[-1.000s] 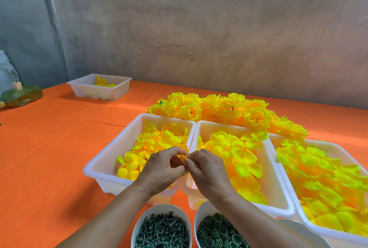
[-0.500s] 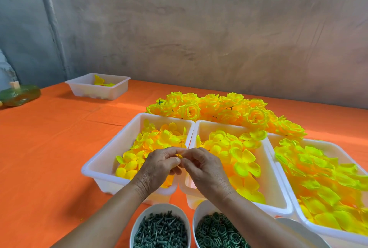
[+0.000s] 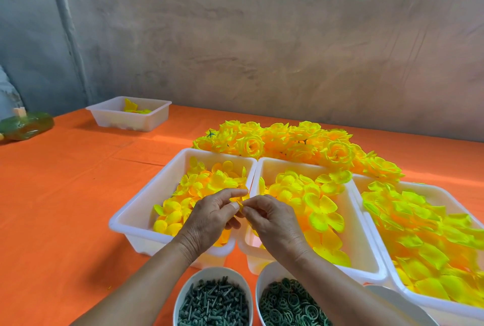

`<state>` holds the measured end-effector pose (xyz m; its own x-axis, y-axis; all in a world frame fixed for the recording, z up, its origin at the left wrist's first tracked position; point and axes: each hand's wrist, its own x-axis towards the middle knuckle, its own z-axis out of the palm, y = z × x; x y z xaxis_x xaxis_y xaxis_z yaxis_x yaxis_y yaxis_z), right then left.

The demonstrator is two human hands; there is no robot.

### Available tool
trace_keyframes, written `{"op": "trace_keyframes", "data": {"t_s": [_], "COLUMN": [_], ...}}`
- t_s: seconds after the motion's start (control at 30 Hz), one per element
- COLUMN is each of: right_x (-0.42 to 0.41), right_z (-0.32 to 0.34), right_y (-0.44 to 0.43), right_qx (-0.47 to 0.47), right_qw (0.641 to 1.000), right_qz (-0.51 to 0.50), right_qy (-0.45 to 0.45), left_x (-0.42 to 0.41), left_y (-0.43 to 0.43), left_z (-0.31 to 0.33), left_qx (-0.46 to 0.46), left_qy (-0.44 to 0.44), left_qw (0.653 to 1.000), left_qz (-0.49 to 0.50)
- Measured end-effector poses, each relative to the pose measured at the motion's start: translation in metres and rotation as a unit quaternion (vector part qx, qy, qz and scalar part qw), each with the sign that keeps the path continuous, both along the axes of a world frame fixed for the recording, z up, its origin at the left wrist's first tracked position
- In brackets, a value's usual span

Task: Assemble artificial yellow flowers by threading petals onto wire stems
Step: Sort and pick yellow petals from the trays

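My left hand (image 3: 209,218) and my right hand (image 3: 272,223) meet fingertip to fingertip above the seam between two white bins. Both pinch a small yellow petal piece (image 3: 240,198); any stem inside the fingers is hidden. Below them the left bin (image 3: 138,210) holds small yellow petals. The middle bin (image 3: 358,242) holds larger petals. A third bin (image 3: 442,194) on the right is heaped with big petals. Finished yellow flowers (image 3: 296,142) lie piled behind the bins.
Two white bowls sit at the near edge: one with dark green pegs (image 3: 213,302), one with green rings (image 3: 285,304). A fourth white bin (image 3: 128,113) stands far left on the orange tablecloth (image 3: 65,194). A green bottle (image 3: 26,126) lies at the left edge. A grey wall rises behind.
Both hands stay together at the same spot; the fingers have shifted slightly on the small yellow piece. The view has drifted a little.
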<state>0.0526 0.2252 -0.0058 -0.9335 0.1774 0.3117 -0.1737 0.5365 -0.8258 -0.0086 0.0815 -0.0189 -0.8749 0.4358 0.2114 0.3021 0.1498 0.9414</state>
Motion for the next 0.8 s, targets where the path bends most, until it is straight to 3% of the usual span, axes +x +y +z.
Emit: {"op": "trace_keyframes", "data": {"t_s": [0.13, 0.43, 0.6, 0.8], "right_x": [-0.0014, 0.0003, -0.0008, -0.0037], "right_z": [-0.0006, -0.0019, 0.0006, -0.0004], "right_y": [0.0019, 0.0014, 0.0006, 0.004], "right_qx": [-0.062, -0.032, -0.099, -0.106], "right_qw": [0.998, 0.999, 0.995, 0.993], "right_qz": [-0.005, 0.001, 0.003, -0.051], "right_qy": [-0.014, 0.022, -0.018, -0.023], "left_x": [-0.0002, 0.0, -0.0005, 0.0029], "left_y": [0.0011, -0.0007, -0.0003, -0.0018], "left_z": [-0.0014, 0.0003, 0.0006, 0.0044], "left_qx": [0.002, 0.015, 0.037, 0.062], "left_qy": [0.018, 0.027, -0.008, -0.03], "left_qw": [1.0, 1.0, 0.999, 0.998], "left_qz": [0.009, -0.001, 0.01, 0.006]}}
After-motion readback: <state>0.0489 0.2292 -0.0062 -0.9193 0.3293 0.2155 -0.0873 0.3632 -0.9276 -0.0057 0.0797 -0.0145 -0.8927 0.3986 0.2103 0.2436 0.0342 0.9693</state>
